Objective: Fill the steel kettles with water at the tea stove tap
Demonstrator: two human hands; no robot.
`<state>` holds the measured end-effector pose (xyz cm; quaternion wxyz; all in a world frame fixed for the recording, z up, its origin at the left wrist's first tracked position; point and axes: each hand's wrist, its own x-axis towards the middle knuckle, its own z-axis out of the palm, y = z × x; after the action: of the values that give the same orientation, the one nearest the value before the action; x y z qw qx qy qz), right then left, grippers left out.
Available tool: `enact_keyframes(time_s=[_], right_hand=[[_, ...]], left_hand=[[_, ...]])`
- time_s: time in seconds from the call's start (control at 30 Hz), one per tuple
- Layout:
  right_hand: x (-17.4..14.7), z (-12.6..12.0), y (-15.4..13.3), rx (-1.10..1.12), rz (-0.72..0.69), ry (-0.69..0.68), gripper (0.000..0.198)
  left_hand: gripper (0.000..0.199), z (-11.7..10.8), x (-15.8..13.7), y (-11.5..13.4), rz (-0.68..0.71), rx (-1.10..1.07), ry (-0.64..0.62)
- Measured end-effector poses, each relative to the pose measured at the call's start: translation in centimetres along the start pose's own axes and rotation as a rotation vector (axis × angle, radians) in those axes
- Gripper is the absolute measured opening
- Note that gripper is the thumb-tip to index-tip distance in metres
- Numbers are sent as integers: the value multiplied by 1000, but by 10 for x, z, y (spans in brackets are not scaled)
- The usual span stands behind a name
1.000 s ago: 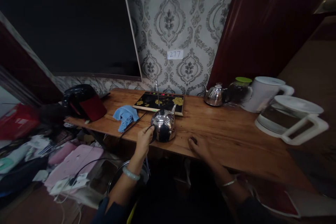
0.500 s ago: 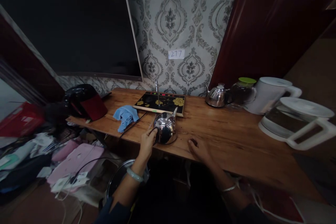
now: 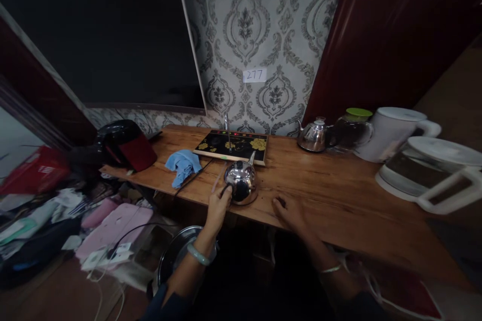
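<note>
My left hand (image 3: pixel 219 205) is closed around the dark handle of a shiny steel kettle (image 3: pixel 241 183). The kettle stands near the front edge of the wooden counter, its black-knobbed lid on and its spout toward the back right. To the right of the kettle, apart from it, my right hand (image 3: pixel 289 210) rests at the counter edge with curled fingers. A dark spot shows between its thumb and fingers; I cannot make out what it is. Just behind the kettle lies a black cooktop panel (image 3: pixel 241 145) with gold flowers, lit red marks and an upright metal spout (image 3: pixel 228 130).
A blue cloth (image 3: pixel 183 164) and a black-and-red appliance (image 3: pixel 128 145) are on the left. On the right stand a second steel kettle (image 3: pixel 312 136), a green-lidded glass pot (image 3: pixel 352 130), a white jug (image 3: pixel 391 133) and a large glass pitcher (image 3: pixel 417 173). Below the counter is a metal-rimmed bin (image 3: pixel 161 261).
My left hand has moved slightly right and down with its hold on the kettle handle. The whole view has shifted a little; the right hand stays by the counter edge.
</note>
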<state>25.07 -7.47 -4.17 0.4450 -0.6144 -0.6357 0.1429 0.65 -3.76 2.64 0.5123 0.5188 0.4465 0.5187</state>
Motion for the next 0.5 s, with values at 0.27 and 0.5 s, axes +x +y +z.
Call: enact_keyframes(time_s=[0.27,0.5], right_hand=[[2,4,8,56,32,24,25],[-7,31,-17,292,89,41,41]], left_hand=[[37,-16,6,-4,182,101,208],[47,-20,27,-14,136,7,68]])
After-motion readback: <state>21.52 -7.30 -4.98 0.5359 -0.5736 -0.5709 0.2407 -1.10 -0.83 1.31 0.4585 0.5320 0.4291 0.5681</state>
